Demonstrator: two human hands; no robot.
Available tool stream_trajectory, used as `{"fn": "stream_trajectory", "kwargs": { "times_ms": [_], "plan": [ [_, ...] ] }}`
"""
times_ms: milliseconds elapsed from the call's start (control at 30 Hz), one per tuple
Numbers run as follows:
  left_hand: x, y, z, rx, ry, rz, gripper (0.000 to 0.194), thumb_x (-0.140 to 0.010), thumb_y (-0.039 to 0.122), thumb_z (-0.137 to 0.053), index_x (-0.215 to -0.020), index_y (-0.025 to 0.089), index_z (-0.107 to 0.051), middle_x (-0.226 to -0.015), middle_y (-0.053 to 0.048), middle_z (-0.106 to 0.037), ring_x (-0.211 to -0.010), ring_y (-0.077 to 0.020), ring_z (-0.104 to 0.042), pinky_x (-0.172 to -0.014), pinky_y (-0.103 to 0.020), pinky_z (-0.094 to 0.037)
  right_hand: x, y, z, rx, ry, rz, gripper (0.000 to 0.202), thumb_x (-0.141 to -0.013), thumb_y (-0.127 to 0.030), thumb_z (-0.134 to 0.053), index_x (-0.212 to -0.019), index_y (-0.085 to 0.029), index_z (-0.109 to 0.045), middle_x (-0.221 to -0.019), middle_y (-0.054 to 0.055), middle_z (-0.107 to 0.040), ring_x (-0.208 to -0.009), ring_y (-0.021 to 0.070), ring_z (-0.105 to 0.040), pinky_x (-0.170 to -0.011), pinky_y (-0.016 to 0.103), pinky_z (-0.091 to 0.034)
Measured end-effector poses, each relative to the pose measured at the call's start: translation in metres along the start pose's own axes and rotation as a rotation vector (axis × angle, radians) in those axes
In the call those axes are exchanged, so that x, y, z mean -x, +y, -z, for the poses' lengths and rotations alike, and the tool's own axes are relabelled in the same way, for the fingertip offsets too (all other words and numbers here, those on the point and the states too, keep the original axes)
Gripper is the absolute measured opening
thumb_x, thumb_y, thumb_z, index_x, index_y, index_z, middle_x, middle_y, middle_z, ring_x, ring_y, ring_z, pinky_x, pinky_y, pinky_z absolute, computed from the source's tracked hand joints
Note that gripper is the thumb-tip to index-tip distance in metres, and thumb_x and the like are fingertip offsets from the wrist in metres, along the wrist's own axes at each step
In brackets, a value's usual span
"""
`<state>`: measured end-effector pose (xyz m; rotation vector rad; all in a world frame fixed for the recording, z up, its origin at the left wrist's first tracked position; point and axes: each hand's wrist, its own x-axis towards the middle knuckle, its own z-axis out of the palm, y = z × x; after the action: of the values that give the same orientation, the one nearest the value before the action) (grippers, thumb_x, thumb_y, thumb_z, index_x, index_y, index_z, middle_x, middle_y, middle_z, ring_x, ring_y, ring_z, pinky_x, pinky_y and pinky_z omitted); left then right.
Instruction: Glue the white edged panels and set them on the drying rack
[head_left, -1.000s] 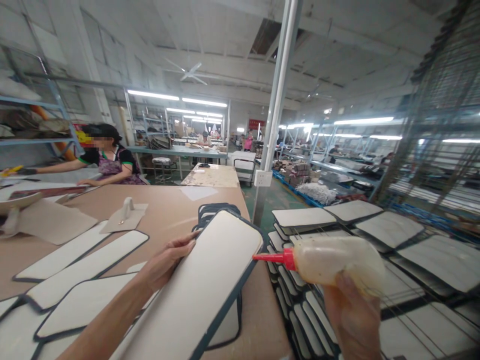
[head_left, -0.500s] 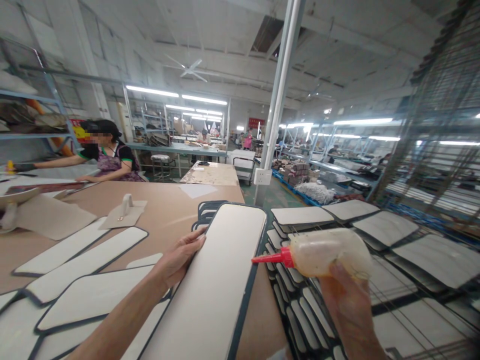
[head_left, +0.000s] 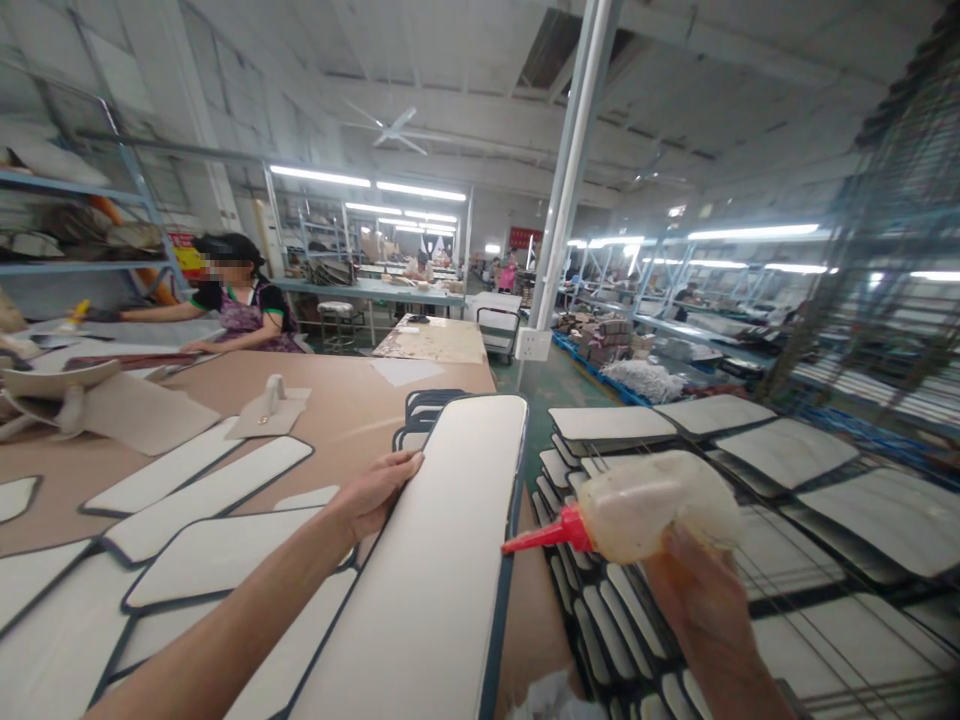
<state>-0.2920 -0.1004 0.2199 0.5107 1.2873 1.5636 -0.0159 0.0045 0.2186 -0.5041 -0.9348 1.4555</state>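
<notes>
My left hand (head_left: 381, 490) grips the left edge of a long cream panel (head_left: 442, 540) with a dark blue border, its fingers pressed together. The panel is tilted, with its rounded far end raised near the middle of the view. My right hand (head_left: 694, 575) is wrapped round a translucent squeeze bottle (head_left: 652, 505) holding amber liquid. Its red nozzle (head_left: 547, 532) points left, and the tip is at the panel's right edge.
More dark-edged panels (head_left: 210, 490) lie on the brown table (head_left: 352, 385) at left. Stacks of panels (head_left: 784, 450) stand on a wire rack at right. A co-worker (head_left: 244, 300) sits at the far left. A metal post (head_left: 562, 190) rises beyond the table.
The nozzle tip has slid a little down the panel's right edge, and the bottle is tilted more. The camera view has shifted slightly, so the table pieces appear further right.
</notes>
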Motion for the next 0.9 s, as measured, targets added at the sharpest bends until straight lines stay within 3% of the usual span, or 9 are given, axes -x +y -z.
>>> {"fn": "stream_trajectory", "kwargs": {
  "times_ms": [267, 600, 900],
  "plan": [
    [-0.004, 0.002, 0.004, 0.035, 0.036, -0.035, 0.006, -0.075, 0.013, -0.067, -0.079, 0.013, -0.061, -0.063, -0.004, -0.068, -0.052, -0.0151, -0.064, -0.049, -0.023, -0.051, 0.004, 0.002, 0.017, 0.013, -0.183, -0.084, 0.053, -0.06, -0.03, -0.074, -0.111, -0.025, -0.063, -0.093, 0.009, -0.072, -0.092, 0.0306, -0.066, -0.083, 0.051, -0.051],
    [-0.011, 0.016, 0.012, 0.058, 0.073, -0.087, 0.003, -0.078, 0.011, -0.063, -0.081, 0.012, -0.063, -0.063, -0.004, -0.068, -0.051, -0.0145, -0.063, -0.048, -0.023, -0.051, 0.013, -0.01, -0.001, 0.018, -0.271, -0.14, 0.054, -0.057, -0.038, -0.073, -0.109, -0.027, -0.064, -0.09, 0.008, -0.072, -0.09, 0.0312, -0.066, -0.086, 0.051, -0.049],
    [-0.015, 0.023, 0.017, 0.088, 0.146, -0.089, 0.009, -0.08, 0.01, -0.061, -0.071, 0.013, -0.062, -0.053, -0.001, -0.064, -0.043, -0.0122, -0.059, -0.043, -0.02, -0.048, 0.011, 0.003, 0.009, 0.046, -0.403, -0.175, 0.048, -0.063, -0.042, -0.069, -0.108, -0.029, -0.063, -0.089, 0.009, -0.072, -0.086, 0.0313, -0.067, -0.084, 0.053, -0.049]
  ]
}}
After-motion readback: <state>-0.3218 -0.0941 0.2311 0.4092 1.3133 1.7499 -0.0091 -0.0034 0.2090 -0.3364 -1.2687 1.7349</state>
